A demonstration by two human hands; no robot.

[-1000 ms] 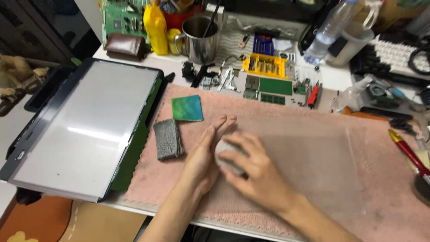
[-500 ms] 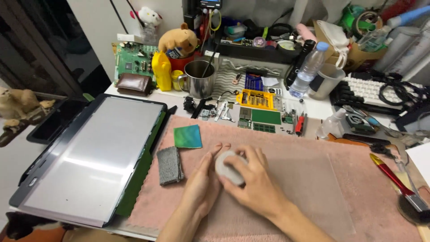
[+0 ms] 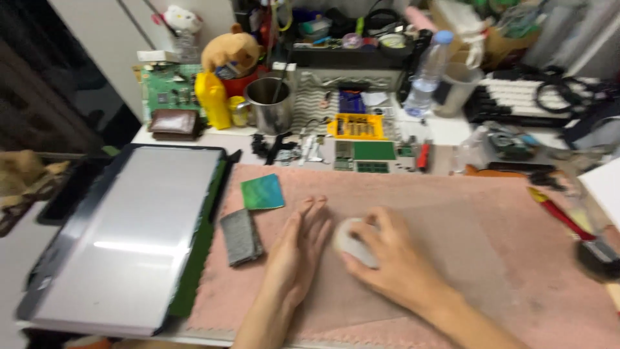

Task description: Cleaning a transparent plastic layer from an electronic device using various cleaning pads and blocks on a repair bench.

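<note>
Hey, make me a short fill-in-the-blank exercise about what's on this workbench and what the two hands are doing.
1. The right hand grips a small white object on the ____ mat.
2. The left hand lies flat with its palm facing ____.
3. The green square card sits just above a ____ rectangular block.
4. The large flat screen panel lies to the ____ of the mat.

Missing words: pink; down; grey; left

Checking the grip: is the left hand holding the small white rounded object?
No, the left hand lies flat on the pink mat; the right hand covers the small white rounded object.
</note>
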